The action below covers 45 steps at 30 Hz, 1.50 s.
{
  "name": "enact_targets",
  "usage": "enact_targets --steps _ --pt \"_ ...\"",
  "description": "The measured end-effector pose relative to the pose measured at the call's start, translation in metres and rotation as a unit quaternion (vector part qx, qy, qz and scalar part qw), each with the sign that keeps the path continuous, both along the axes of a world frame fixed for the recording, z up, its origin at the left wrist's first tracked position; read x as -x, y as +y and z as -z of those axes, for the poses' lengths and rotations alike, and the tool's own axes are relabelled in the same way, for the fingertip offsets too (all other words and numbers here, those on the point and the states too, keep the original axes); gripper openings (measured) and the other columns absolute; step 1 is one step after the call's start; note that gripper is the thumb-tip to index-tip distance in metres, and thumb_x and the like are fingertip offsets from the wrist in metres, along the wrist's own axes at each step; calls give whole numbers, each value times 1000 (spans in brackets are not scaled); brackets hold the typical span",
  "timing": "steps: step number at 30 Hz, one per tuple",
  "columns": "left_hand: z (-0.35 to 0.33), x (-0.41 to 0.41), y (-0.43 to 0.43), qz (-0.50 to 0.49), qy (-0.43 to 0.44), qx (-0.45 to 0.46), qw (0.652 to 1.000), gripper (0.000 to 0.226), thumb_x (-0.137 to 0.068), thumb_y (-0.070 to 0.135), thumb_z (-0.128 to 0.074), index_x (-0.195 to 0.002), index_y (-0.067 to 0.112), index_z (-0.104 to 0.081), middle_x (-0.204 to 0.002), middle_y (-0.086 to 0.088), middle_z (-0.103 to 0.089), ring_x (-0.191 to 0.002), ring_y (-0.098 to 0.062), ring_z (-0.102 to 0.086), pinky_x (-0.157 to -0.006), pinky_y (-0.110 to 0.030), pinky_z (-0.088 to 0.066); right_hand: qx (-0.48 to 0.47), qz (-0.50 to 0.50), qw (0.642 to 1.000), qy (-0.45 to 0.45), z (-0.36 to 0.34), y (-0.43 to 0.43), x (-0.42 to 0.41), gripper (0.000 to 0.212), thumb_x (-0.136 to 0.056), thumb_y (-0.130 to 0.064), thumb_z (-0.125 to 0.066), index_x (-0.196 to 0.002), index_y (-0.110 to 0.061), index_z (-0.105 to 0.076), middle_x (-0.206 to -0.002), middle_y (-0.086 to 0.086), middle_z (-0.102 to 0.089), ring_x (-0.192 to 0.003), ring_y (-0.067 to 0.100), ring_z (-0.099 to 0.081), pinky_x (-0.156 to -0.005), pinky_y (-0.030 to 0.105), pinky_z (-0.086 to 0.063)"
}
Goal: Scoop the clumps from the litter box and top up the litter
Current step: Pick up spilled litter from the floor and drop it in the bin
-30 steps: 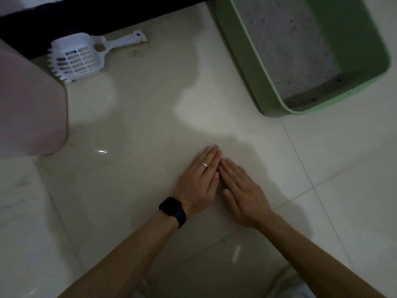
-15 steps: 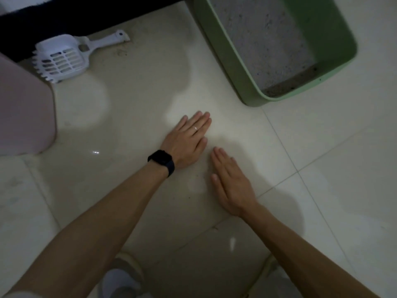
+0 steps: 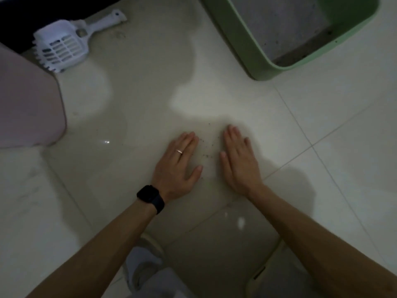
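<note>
A green litter box (image 3: 255, 61) with grey litter (image 3: 279, 24) inside stands on the tiled floor at the upper right. A white slotted scoop (image 3: 64, 44) lies on the floor at the upper left, apart from both hands. My left hand (image 3: 178, 166), with a ring and a dark wristwatch, rests flat on the floor with fingers together. My right hand (image 3: 240, 162) lies flat beside it, a small gap between them. Scattered dark litter grains (image 3: 207, 147) sit on the tile in that gap. Neither hand holds anything.
A pale pink container (image 3: 28, 104) stands at the left edge, close to the scoop. A dark strip (image 3: 43, 9) runs along the top left. My slippers (image 3: 146, 265) show at the bottom. Light tiled floor (image 3: 333, 168) spreads to the right.
Both hands slid over the floor: the left went forward and came back, the right shifted outward. They were touching and now lie apart with grains between them. The view tilted.
</note>
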<state>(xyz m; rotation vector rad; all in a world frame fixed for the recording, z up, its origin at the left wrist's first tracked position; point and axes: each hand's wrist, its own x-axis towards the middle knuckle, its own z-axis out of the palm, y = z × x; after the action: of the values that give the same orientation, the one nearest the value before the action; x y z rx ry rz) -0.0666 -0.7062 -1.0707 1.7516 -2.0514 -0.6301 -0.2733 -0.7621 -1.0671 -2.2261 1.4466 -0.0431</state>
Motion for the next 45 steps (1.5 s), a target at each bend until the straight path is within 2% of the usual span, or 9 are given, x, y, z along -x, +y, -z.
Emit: enact_targets --steps 7,14,21,25,29,32,35,41,45 --pt "8 -20 40 77 -162 -76 981 112 -80 84 -39 -156 7 -10 -164 -9 -3 -151 -23 0 -121 -50 -11 9 -83 994 77 5 -53 -32 63 -105 -42 -19 -157 -13 0 -165 3 6 -151 14 11 -123 47 -3" --pt "19 -18 -31 1 -139 -43 989 81 -98 58 -32 -155 4 -12 -164 -11 -6 -151 -22 -4 -122 -41 -7 2 -188 981 -39 -7 10 -10 56 -105 -33 -27 -152 -2 -26 -162 11 -17 -151 22 -12 -122 42 -16" --pt "10 42 -53 34 -37 -41 998 61 -98 27 -30 -153 2 -22 -161 -11 -20 -150 -21 -14 -122 -41 -12 10 72 996 56 -4 -2 27 64 -102 -40 -21 -156 -8 -10 -164 7 -2 -151 17 4 -123 44 -6" --pt "6 37 -46 19 91 -56 994 59 -93 17 -30 -150 0 -32 -157 -13 -31 -147 -22 -25 -122 -34 -13 -1 13 999 51 2 25 4 60 -104 -35 -21 -156 -6 -10 -163 9 0 -151 19 4 -123 44 -6" --pt "-1 8 -6 13 114 -14 993 53 -93 12 -42 -145 1 -42 -151 -12 -41 -142 -22 -36 -119 -32 -25 -15 -41 996 -77 1 44 -21 53 -104 -23 -32 -151 0 -26 -161 14 -17 -151 24 -11 -122 46 -17" --pt "5 -21 13 -43 42 29 998 59 -90 24 -60 -144 3 -45 -148 -14 -44 -139 -28 -40 -115 -39 -33 1 -44 991 -126 -4 31 -13 53 -101 -22 -47 -148 0 -34 -157 16 -30 -146 26 -27 -119 39 -26" --pt "12 -33 10 -61 -39 50 996 64 -89 49 -65 -141 12 -52 -133 -13 -55 -123 -31 -51 -103 -42 -42 60 -59 994 -62 -7 5 1 74 -89 -47 -65 -147 -7 -41 -146 15 -42 -131 30 -42 -110 39 -37" --pt "13 -24 -32 -76 -47 45 995 55 -76 66 -68 -120 34 -70 -104 -3 -63 -98 -24 -50 -79 -36 -41 74 -117 990 -12 -8 -27 10 77 -78 -72 -63 -140 -26 -53 -126 8 -51 -102 24 -49 -87 42 -47" --pt "8 -25 -53 -52 -53 -11 997 71 -71 71 -67 -134 38 -58 -115 -1 -56 -102 -23 -47 -84 -33 -35 61 -80 995 -27 -7 -41 4 79 -79 -70 -63 -143 -26 -49 -122 8 -50 -102 22 -48 -88 36 -48"
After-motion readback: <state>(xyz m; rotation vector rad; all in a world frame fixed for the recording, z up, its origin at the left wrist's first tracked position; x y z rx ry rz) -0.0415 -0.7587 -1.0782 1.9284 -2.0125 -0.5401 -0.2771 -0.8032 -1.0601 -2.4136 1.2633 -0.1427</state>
